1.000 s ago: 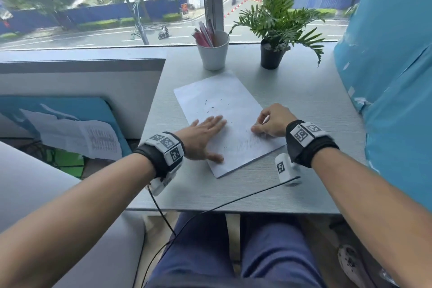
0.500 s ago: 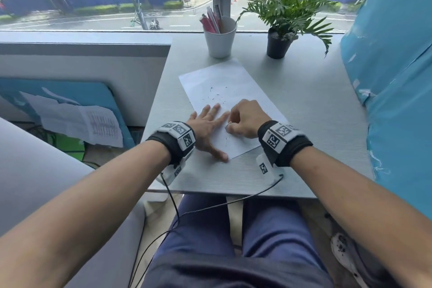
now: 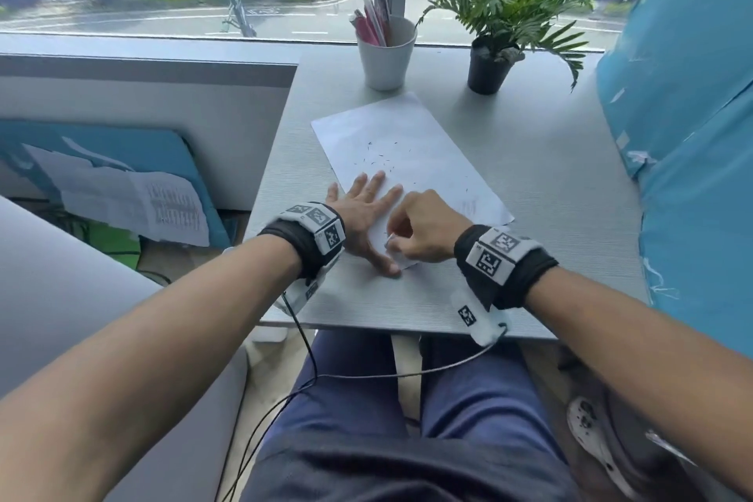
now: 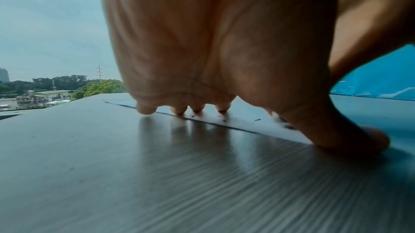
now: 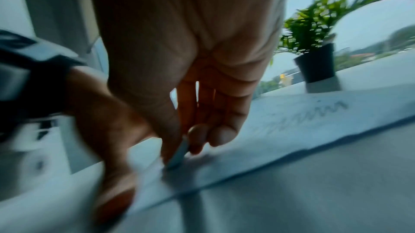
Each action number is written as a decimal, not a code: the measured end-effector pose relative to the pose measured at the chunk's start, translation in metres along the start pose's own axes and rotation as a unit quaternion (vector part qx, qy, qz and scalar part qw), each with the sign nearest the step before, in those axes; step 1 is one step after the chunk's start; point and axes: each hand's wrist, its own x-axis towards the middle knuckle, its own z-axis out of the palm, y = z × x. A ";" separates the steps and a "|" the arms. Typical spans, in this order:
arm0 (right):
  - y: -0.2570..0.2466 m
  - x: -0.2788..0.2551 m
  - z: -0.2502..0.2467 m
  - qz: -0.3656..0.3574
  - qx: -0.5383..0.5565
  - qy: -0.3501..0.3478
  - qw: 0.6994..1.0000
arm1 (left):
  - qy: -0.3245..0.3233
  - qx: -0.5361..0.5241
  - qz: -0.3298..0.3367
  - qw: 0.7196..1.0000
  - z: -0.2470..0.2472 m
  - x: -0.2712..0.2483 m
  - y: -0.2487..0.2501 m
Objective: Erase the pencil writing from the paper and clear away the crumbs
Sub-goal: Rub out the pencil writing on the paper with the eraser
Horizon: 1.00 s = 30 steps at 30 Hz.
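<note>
The sheet of paper lies at a slant on the grey table, its near corner between the two hands. The left hand lies flat with fingers spread and straight, pressing the paper's near left edge; in the left wrist view the fingertips rest on the sheet and the thumb reaches down to its near corner. The right hand is curled, thumb and fingers pinching a small pale eraser whose lower end touches the paper close to the near corner, just beside the left hand. Dark eraser crumbs are scattered across the middle of the sheet, beyond the left fingers. Faint pencil writing shows near the paper's right edge. At the far end of the table stand a white cup of pens and a potted plant, well apart from the hands.
</note>
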 end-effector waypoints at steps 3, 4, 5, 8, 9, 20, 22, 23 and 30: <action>0.018 0.014 -0.018 0.063 0.018 0.077 0.995 | -0.002 0.005 -0.003 1.000 -0.001 0.000 0.002; 0.020 0.016 -0.018 0.067 0.012 0.103 0.992 | -0.005 0.006 -0.006 1.000 -0.003 -0.001 0.003; 0.018 0.015 -0.014 0.061 0.008 0.102 0.993 | -0.009 0.008 -0.010 1.000 -0.004 -0.002 0.004; 0.001 0.001 0.003 -0.006 0.013 0.017 1.000 | -0.022 0.014 -0.016 1.000 -0.008 -0.003 0.007; 0.002 0.000 0.000 -0.001 0.014 0.008 1.000 | -0.023 0.014 -0.017 1.000 -0.007 -0.003 0.007; 0.022 0.006 -0.017 0.055 0.026 0.041 0.997 | -0.026 0.017 -0.030 0.999 -0.007 -0.003 0.012; 0.030 0.012 -0.022 0.080 0.029 0.110 0.990 | -0.030 0.028 -0.039 0.998 -0.010 -0.002 0.015; 0.027 0.011 -0.017 0.069 0.027 0.111 0.991 | -0.032 0.031 -0.043 0.998 -0.011 -0.001 0.017; 0.029 0.006 -0.021 0.084 0.022 0.099 0.991 | -0.042 0.057 -0.060 0.996 -0.015 0.003 0.024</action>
